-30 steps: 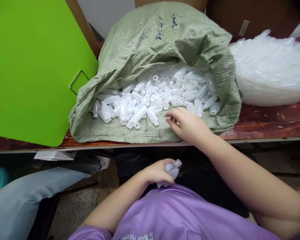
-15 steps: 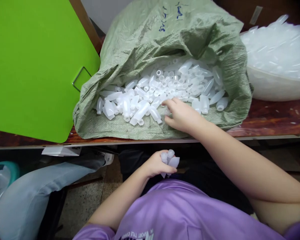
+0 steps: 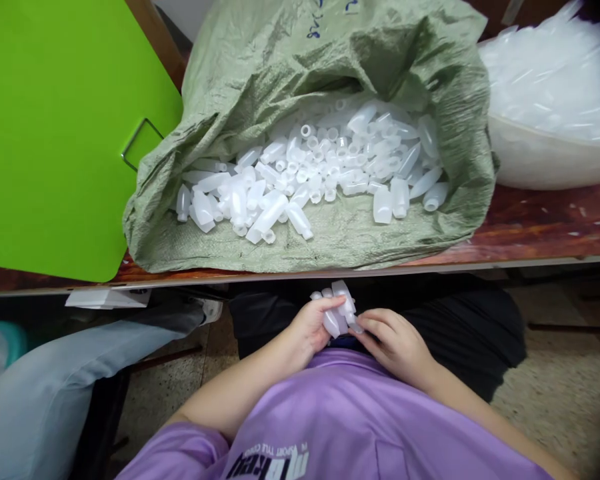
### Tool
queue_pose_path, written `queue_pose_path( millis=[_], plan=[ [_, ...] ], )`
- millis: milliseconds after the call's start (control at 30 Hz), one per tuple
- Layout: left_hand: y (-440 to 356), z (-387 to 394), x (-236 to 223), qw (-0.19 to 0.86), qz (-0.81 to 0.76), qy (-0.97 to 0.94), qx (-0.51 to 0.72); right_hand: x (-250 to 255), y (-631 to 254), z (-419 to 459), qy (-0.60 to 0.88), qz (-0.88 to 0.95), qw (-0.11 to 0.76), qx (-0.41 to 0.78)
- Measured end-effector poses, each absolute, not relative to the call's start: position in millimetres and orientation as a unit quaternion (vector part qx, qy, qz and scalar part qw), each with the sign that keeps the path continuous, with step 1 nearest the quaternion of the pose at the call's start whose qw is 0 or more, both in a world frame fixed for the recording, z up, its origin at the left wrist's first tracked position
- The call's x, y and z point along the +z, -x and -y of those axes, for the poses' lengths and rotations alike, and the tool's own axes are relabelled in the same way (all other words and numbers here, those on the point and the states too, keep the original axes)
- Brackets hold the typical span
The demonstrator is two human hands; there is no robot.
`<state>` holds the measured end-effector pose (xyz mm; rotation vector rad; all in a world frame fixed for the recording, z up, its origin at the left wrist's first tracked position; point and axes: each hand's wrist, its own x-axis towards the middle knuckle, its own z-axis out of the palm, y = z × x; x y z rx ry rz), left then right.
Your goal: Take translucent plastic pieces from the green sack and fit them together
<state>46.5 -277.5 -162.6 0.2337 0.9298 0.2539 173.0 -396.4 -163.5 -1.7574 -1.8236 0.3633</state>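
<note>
Several small translucent plastic bottles (image 3: 333,323) are bunched in my left hand (image 3: 307,328), its thumb pressed over them. Close against the bunch, my right hand (image 3: 399,343) pinches one small bottle (image 3: 355,325) between thumb and fingers. Both hands are low, in front of my purple shirt and below the table edge. Above them a green woven sack (image 3: 220,257) lies on its side on the table, mouth towards me. A heap of the same small bottles (image 3: 300,180) spills out inside its opening, some standing neck up, others lying flat.
A bright green board (image 3: 55,133) with a metal wire handle (image 3: 137,143) stands left of the sack. On the right sits a bulging clear bag (image 3: 555,100) of white plastic pieces. Another person's leg (image 3: 95,373) and a teal tub (image 3: 15,340) are at lower left.
My right hand has come back from the heap to my left hand, with a bottle in its fingers. My left hand holds a fuller bunch. The view has shifted slightly.
</note>
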Motion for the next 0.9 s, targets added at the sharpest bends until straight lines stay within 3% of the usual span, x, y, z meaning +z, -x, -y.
queue_pose_path(
  millis=[233, 367, 567, 900],
  plan=[
    [-55.5, 278.4, -155.6, 0.857, -0.466, -0.073, 0.207, -180.4, -173.5, 384.1, 0.692, 0.633, 0.332, 0.106],
    [-57.9, 279.3, -160.4, 0.85, -0.474, -0.054, 0.221, -185.7, -167.9, 376.4, 0.738, 0.538, 0.381, 0.146],
    [-61.2, 283.2, -172.5, 0.814, -0.524, -0.055, 0.245, -175.9, -166.8, 366.0, 0.786, 0.422, 0.273, 0.36],
    [-60.2, 279.1, -184.5, 0.806, -0.528, -0.079, 0.256, -190.4, -163.1, 369.9, 0.74, 0.49, 0.362, 0.286]
  ],
)
